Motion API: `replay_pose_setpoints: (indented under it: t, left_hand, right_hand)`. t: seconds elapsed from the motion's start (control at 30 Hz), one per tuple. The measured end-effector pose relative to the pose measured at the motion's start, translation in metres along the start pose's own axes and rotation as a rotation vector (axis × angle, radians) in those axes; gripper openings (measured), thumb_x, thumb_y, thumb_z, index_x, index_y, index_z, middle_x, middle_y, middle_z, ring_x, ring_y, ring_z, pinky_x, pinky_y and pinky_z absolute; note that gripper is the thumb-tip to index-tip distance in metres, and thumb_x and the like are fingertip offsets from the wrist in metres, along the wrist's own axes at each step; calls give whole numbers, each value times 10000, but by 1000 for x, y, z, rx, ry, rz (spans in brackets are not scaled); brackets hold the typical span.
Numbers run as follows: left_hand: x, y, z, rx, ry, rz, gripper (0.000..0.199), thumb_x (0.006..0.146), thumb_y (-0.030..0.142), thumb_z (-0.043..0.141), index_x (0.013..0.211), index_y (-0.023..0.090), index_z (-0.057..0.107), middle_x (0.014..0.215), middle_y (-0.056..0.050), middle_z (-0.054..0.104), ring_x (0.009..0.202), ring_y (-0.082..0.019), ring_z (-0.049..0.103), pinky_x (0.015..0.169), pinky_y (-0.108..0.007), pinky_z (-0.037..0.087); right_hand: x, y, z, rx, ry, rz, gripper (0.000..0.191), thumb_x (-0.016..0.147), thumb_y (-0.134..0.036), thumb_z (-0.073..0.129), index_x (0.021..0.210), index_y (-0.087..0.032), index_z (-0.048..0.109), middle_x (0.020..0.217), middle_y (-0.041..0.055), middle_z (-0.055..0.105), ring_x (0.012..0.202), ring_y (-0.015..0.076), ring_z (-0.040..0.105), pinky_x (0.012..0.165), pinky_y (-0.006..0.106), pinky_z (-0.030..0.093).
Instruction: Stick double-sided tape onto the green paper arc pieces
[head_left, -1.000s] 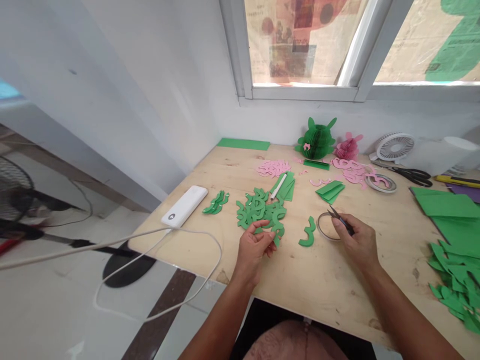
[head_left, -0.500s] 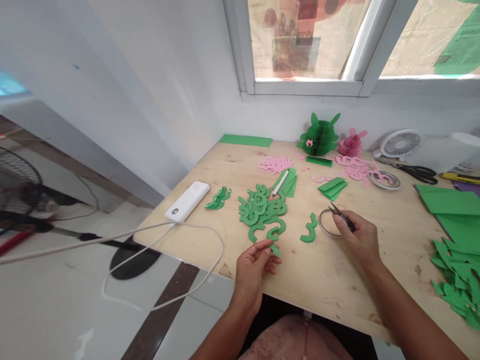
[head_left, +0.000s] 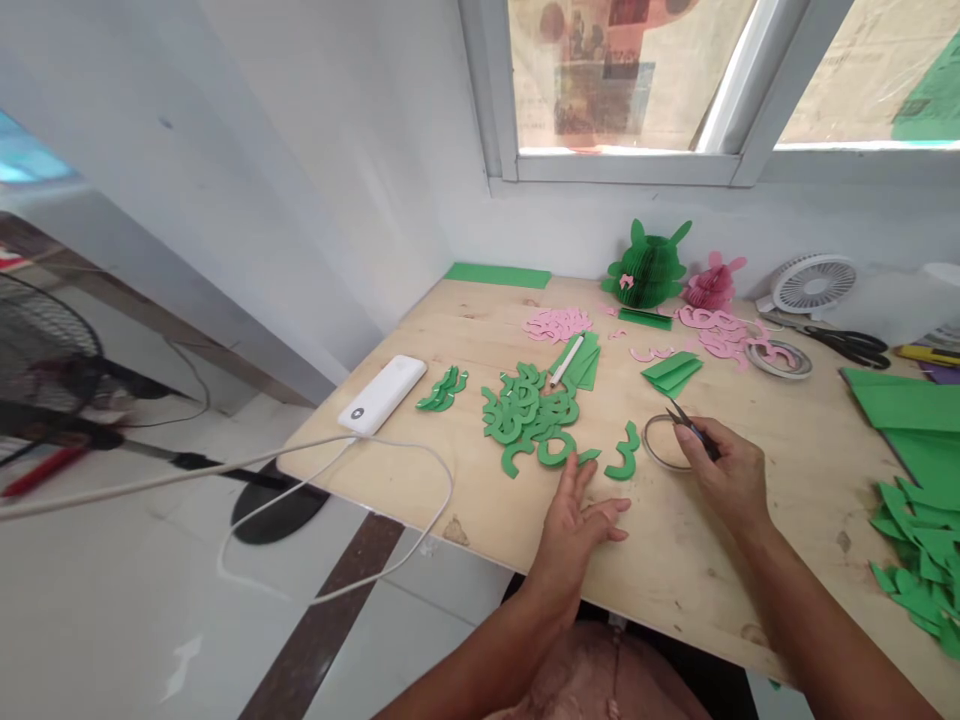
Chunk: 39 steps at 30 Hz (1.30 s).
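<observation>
Tool slants lengthwise, tips forward-left; right fingers clamp it; left fingers apart.

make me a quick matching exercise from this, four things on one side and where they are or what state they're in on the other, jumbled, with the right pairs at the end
Things
1. power bank
2. pen
3. left hand
4. right hand

Places and states
A. fingers closed on a dark pointed tool
B. lying on green paper sheets
C. fingers spread, beside the heap of green cut-outs
D. white, with a pale cable attached

Right pairs
1-D, 2-B, 3-C, 4-A
</observation>
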<state>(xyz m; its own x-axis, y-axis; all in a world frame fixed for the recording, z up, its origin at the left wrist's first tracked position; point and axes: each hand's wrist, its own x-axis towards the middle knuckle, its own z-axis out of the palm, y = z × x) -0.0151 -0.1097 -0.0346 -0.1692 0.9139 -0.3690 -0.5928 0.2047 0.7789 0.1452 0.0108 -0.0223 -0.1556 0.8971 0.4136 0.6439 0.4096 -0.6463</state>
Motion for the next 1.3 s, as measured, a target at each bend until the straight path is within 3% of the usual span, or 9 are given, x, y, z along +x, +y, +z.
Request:
replay_pose_setpoints:
  t: [0.1, 0.17, 0.27, 0.33, 0.53, 0.73, 1.0, 1.17, 1.3]
  left_hand:
    - [-1, 7, 1, 42, -100, -63, 864, 688, 288, 707, 1430, 260, 264, 1272, -155, 537, 895, -216, 653, 626, -267, 521]
    - [0, 13, -8, 216, -112, 10, 653, 737, 284, 639, 1346, 205, 415, 1035, -112, 654, 766, -182, 650, 590, -260, 497]
    - [5, 29, -36, 713, 96, 384, 242, 787, 254, 539, 993, 188, 650, 831, -46, 663, 705, -151, 604, 651, -268, 476]
    - [11, 42, -58, 1057, 304, 599, 206, 806, 233, 496, 947, 203, 642, 809, -36, 652, 735, -169, 598, 696, -294, 467]
    - [25, 60, -92, 1698, 431, 674, 139, 818, 283, 508, 888, 198, 594, 777, -63, 622, 758, -236, 574, 675, -346, 435]
    - [35, 61, -85, 1741, 451, 576, 58, 757, 267, 569, 740, 215, 547, 755, -51, 612, 768, -242, 571, 656, -340, 418]
    - [28, 66, -90, 1442, 408, 536, 67, 745, 213, 536, 678, 217, 540, 736, -12, 643, 728, -190, 597, 671, -307, 446]
    - [22, 62, -83, 1304, 389, 820, 73, 818, 238, 512, 764, 217, 557, 777, -23, 649, 774, -176, 611, 730, -305, 472]
    - [28, 55, -67, 1484, 256, 1080, 103, 839, 169, 502, 767, 202, 567, 873, -70, 660, 875, -205, 600, 808, -356, 452]
  right_hand:
    - [0, 1, 0, -12, 6, -3, 386, 825, -489, 516, 852, -149, 696, 741, 42, 679, 627, 161, 588, 552, 243, 423]
    - [0, 1, 0, -25, 11, 2, 396, 823, -497, 512, 842, -148, 699, 683, 31, 659, 577, 149, 561, 527, 240, 411]
    - [0, 0, 0, -25, 16, 8, 405, 822, -501, 510, 835, -146, 704, 637, 20, 637, 534, 137, 528, 505, 237, 399]
    - [0, -1, 0, -11, 17, 6, 398, 820, -496, 516, 842, -148, 708, 662, 25, 649, 545, 138, 533, 510, 237, 404]
    - [0, -3, 1, 0, 3, -3, 385, 822, -482, 518, 849, -150, 712, 696, 39, 663, 563, 146, 544, 515, 241, 411]
    - [0, -4, 0, -5, 14, -8, 387, 820, -485, 516, 820, -150, 710, 611, 13, 610, 520, 130, 508, 491, 230, 389]
    - [0, -5, -1, -24, 20, -3, 414, 820, -509, 508, 825, -147, 710, 556, -4, 550, 479, 116, 453, 465, 224, 357]
    - [0, -5, 0, -7, 9, -3, 409, 825, -502, 508, 838, -148, 711, 616, 15, 607, 509, 124, 486, 487, 227, 381]
    - [0, -5, 0, -6, 8, 2, 402, 828, -499, 508, 836, -151, 710, 628, 18, 623, 519, 128, 503, 494, 228, 388]
